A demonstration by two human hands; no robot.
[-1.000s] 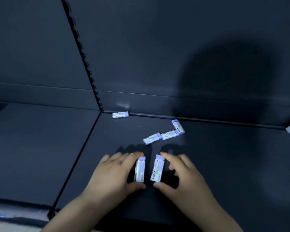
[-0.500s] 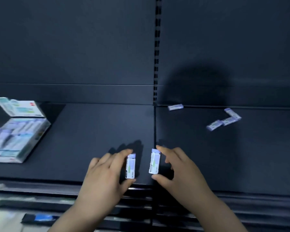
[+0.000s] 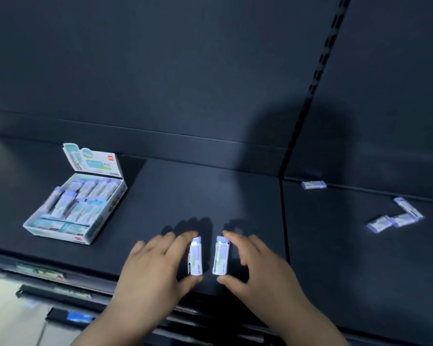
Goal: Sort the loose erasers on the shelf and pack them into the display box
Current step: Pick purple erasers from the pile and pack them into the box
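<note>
Leftward past the seam of the matte dark shelf (image 3: 210,196) my hands have moved, nearer the display box (image 3: 60,233).
That open cardboard box, flap up, holds sleeved rows; my left hand (image 3: 148,275) pinches the left eraser (image 3: 195,257) end to end, my right hand (image 3: 263,268) the right eraser (image 3: 221,255), both rectangular blocks; four loose erasers (image 3: 395,219) lie well right.

A display box (image 3: 58,236) is sitting toward the left end of the shelf (image 3: 210,196), midway between front and back edges, with packed erasers (image 3: 85,201) lying in rows inside it. Near the front edge, the left hand (image 3: 150,273) is pinching the left eraser (image 3: 195,257) and the right hand (image 3: 263,270) the right eraser (image 3: 221,255), side by side, just apart. Farther right, a single eraser (image 3: 313,185) is lying against the back edge, and three erasers (image 3: 395,219) are clustering, touching, near the right end.
</note>
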